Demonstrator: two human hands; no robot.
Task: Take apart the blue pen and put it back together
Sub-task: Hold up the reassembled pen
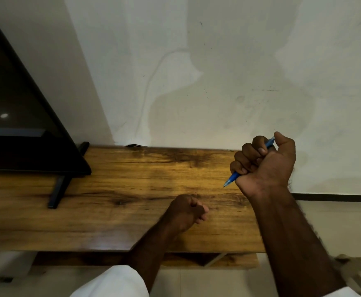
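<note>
The right hand (267,166) sits at the middle right of the frame, raised above the wooden shelf (132,189), with all four fingers and the thumb wrapped round the blue pen (231,181) in a full fist. The pen runs on a slant through the fist. Its tapered, translucent tip pokes out at the lower left and its blunt back end shows at the upper right beside the thumb. That grip probably steadies the barrel so the other hand can twist or pull a part off. The pen looks whole, so the taking apart seems not yet begun.

The left hand (186,211), low in the centre, rests on or just over the shelf well apart from the pen. Its fingers are curled together with the thumb against the fingertips. Nothing shows between them, though a very small part could be hidden there.

The pen is smooth glossy plastic, slim and round. The shelf is a long plank of varnished, strongly grained brown wood with dark streaks. At the upper left a flat black screen (14,103) stands on a thin angled metal foot (58,191). Behind is a matt white wall (218,71), faintly stained. A white sleeve (115,284) shows at the bottom edge.
</note>
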